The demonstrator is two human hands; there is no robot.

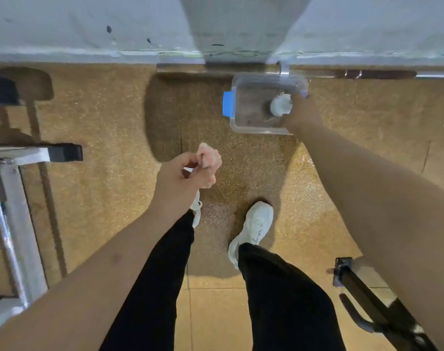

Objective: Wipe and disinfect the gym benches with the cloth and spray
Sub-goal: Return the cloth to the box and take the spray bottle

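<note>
Lying on the speckled floor by the far wall, a clear plastic box with a blue latch is seen, and a white object is contained in its right part. The right hand is stretched to the box's right edge, just beside that object; whether its fingers are curled cannot be told through the blur. A crumpled pink cloth is gripped in the curled fingers of the left hand, nearer and left of the box. A metal frame is seen at the left.
</note>
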